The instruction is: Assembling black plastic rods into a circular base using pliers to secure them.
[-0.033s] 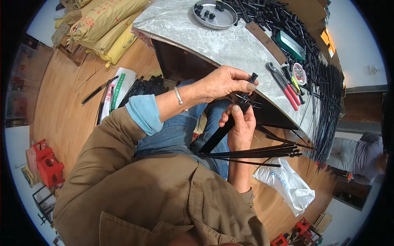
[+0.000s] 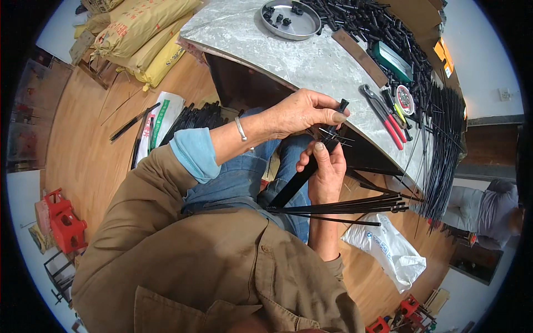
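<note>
My left hand point(image 2: 302, 114) pinches a small black plastic fitting point(image 2: 343, 104) with a flared tip between thumb and fingers. Just below it, my right hand point(image 2: 326, 169) is closed around the upper end of a thick black shaft point(image 2: 294, 187), which slants down toward my lap. Several thin wire-like prongs point(image 2: 345, 140) stick out sideways between the two hands. Whether the fitting is joined to the shaft is hard to see behind my fingers. A bundle of slim black rods point(image 2: 355, 207) extends rightward from my lap, across my right forearm.
The grey table point(image 2: 250, 41) ahead bears a round metal tray point(image 2: 290, 34), red-handled pliers point(image 2: 383, 119), a green box point(image 2: 394, 62), heaped black parts point(image 2: 361, 19) and long thin rods point(image 2: 444, 139). A white bag point(image 2: 388, 250) lies on the floor; yellow sacks point(image 2: 139, 33) are stacked left.
</note>
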The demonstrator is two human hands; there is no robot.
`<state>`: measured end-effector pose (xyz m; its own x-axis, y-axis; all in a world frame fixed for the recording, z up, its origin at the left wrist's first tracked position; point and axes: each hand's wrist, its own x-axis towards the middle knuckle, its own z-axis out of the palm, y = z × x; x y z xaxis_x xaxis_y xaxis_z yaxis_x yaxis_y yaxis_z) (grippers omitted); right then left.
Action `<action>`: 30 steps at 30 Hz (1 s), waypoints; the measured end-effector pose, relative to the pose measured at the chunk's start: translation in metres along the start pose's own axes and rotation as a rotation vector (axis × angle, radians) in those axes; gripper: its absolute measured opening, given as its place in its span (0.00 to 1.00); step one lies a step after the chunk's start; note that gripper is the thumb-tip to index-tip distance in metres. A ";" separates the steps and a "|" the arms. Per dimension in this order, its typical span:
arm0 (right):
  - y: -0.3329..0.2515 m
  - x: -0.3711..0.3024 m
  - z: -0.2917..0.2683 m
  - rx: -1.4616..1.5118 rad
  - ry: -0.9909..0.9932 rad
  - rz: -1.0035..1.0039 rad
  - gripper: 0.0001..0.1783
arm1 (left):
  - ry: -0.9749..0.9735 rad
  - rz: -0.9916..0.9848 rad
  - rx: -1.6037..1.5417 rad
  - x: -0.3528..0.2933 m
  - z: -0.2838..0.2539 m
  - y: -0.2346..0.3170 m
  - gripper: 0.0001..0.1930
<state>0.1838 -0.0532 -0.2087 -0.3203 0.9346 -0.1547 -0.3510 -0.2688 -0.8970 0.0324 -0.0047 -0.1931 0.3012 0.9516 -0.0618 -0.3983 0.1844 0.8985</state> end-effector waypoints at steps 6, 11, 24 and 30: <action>0.000 0.002 -0.004 0.068 -0.028 0.035 0.11 | -0.016 -0.027 -0.035 0.001 -0.002 0.000 0.17; 0.000 0.004 -0.006 0.087 -0.069 0.042 0.12 | 0.046 0.030 -0.058 0.002 0.005 -0.003 0.15; 0.002 0.003 -0.001 0.060 -0.015 0.035 0.10 | 0.144 0.040 0.125 0.001 0.006 -0.008 0.17; -0.001 0.003 -0.002 0.093 -0.024 0.063 0.10 | 0.092 0.014 0.149 0.003 0.005 -0.004 0.17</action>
<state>0.1850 -0.0493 -0.2095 -0.3647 0.9097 -0.1986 -0.4095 -0.3482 -0.8432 0.0391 -0.0036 -0.1953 0.2133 0.9735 -0.0823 -0.2667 0.1391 0.9537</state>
